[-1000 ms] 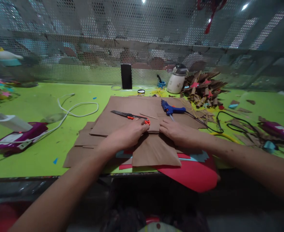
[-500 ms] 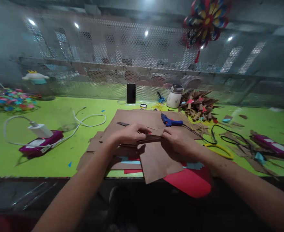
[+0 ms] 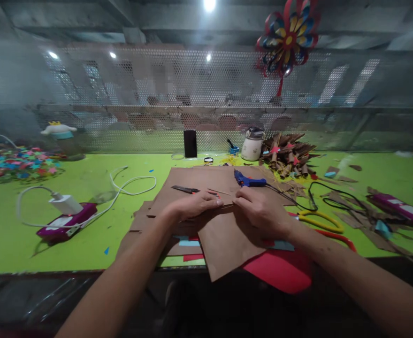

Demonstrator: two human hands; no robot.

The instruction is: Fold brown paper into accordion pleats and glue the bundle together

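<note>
A sheet of brown paper point(image 3: 229, 244) hangs toward me over the table's front edge, its upper edge folded into a narrow strip. My left hand point(image 3: 200, 205) presses on the left part of that fold, thumb and fingers closed on it. At the fold's right end, my right hand point(image 3: 257, 209) pinches the paper between thumb and fingers. A utility knife point(image 3: 183, 189) lies just beyond my left hand, partly covered by it. Past my right hand rests a blue glue gun point(image 3: 248, 180) on flat brown cardboard point(image 3: 201, 176).
Red paper point(image 3: 280, 272) sticks out over the front edge. Yellow-handled scissors point(image 3: 324, 220) lie at right. Purple power strips point(image 3: 67, 223) sit on both sides, with cables. A pile of rolled brown pieces point(image 3: 289, 155), a white jar point(image 3: 252, 144) and a phone point(image 3: 190, 143) stand behind.
My left hand has flattened and slid slightly right along the fold, closer to my right hand. The folded strip looks thinner and pressed down. The camera view has tilted up a little.
</note>
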